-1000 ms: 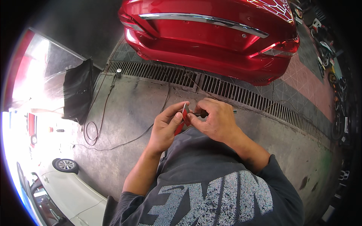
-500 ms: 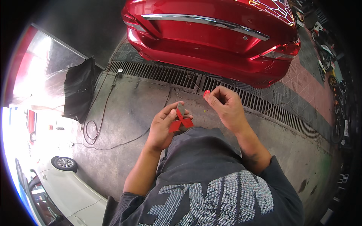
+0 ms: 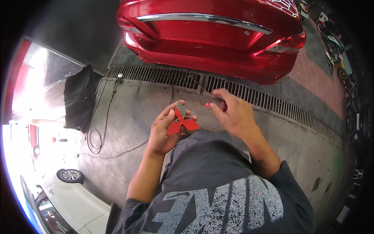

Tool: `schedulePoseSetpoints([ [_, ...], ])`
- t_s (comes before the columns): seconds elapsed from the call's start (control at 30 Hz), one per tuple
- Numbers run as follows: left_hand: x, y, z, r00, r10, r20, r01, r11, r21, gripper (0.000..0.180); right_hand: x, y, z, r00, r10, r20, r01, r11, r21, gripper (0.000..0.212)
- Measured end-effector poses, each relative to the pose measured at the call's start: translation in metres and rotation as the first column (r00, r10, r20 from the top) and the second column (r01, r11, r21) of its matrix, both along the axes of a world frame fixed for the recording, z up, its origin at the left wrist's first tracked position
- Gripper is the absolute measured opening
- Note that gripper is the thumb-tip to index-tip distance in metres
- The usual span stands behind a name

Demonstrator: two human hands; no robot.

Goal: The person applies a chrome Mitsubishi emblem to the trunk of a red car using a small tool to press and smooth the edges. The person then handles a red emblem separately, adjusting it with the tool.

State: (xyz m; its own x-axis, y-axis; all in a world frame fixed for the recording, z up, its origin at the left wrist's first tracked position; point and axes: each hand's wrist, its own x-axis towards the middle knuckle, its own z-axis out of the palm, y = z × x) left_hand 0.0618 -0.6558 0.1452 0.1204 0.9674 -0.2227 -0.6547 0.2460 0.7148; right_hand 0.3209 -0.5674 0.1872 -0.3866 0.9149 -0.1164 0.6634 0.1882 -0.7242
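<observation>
Two hands over concrete floor [image 3: 132, 109]: left hand [image 3: 165, 130] grips red three-pointed emblem [image 3: 182, 123]; right hand [image 3: 233, 114] pinches tiny red scrap [image 3: 207, 104], well apart from emblem.

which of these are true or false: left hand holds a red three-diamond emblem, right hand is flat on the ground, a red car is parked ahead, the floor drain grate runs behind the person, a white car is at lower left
1. The left hand holds a red three-diamond emblem. True.
2. The right hand lies flat on the ground. False: it is raised beside the emblem, with a small red bit at its fingertips.
3. A red car stands ahead of the person. True.
4. The metal drain grate runs behind the person. False: it runs in front, between the hands and the red car.
5. A white car shows at lower left. True.
</observation>
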Motion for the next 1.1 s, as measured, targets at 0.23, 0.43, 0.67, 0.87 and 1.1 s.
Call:
schedulePoseSetpoints([
  [0.23,0.003,0.003,0.004,0.996,0.007,-0.085,-0.008,1.000,-0.011,0.052,-0.001,-0.005,-0.021,0.983,0.114,-0.143,-0.096,0.988,0.125,0.045],
  [0.43,0.001,0.002,0.007,0.997,-0.008,-0.077,0.008,1.000,-0.001,0.051,-0.021,-0.022,-0.012,0.910,0.130,-0.394,-0.150,0.989,-0.020,0.021],
  [0.67,0.005,0.001,0.006,0.994,-0.007,-0.110,0.008,1.000,0.006,0.051,-0.032,-0.025,-0.014,0.890,0.224,-0.397,-0.162,0.970,0.183,0.008],
  [0.87,0.007,0.000,0.005,0.994,-0.003,-0.110,0.002,1.000,-0.001,0.050,-0.031,-0.023,-0.018,0.909,0.208,-0.362,-0.149,0.972,0.184,0.008],
  [1.1,0.009,0.004,0.005,0.995,-0.008,-0.104,0.007,1.000,-0.009,0.049,-0.029,-0.021,-0.018,0.916,0.193,-0.352,-0.137,0.975,0.177,0.009],
])
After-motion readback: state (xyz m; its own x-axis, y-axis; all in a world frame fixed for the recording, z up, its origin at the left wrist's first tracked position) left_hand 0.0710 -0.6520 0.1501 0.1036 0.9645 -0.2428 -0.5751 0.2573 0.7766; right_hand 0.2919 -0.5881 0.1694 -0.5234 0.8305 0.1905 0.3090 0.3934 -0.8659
